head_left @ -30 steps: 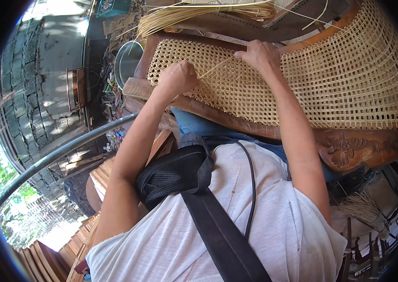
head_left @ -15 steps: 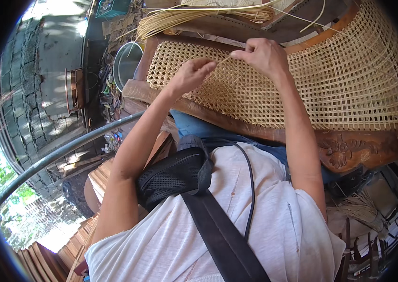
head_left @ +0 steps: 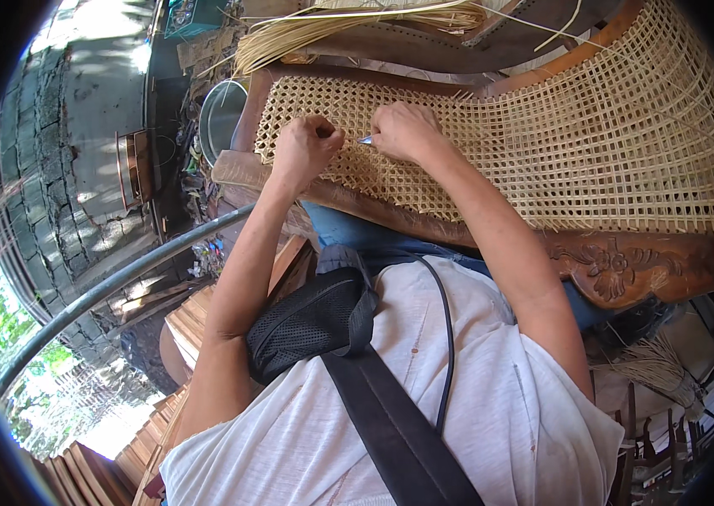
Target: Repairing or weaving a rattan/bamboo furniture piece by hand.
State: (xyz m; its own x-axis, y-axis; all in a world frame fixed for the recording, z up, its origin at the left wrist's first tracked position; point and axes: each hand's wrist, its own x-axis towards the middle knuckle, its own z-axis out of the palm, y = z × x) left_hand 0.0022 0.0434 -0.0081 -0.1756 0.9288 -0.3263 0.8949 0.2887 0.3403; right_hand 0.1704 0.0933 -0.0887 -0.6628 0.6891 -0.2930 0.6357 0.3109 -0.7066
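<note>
Cane webbing (head_left: 584, 143) is spanning a curved wooden frame (head_left: 239, 171) beneath both hands. The right hand (head_left: 407, 133) is pinching a small metal tool (head_left: 364, 140), its shiny tip pointing left. The left hand (head_left: 304, 153) is curling just beside that tip; whether its fingertips are gripping a strand, I cannot tell. The webbing is probably staying light and springy, its thin strands risking splits if bent sharply; the carved near rail (head_left: 614, 263) is looking stiff and solid, offering the surest hold. Beyond the far rail (head_left: 374, 77), a strand bundle (head_left: 298, 40) is limiting reach; uncovered weave is leaving room rightward.
</note>
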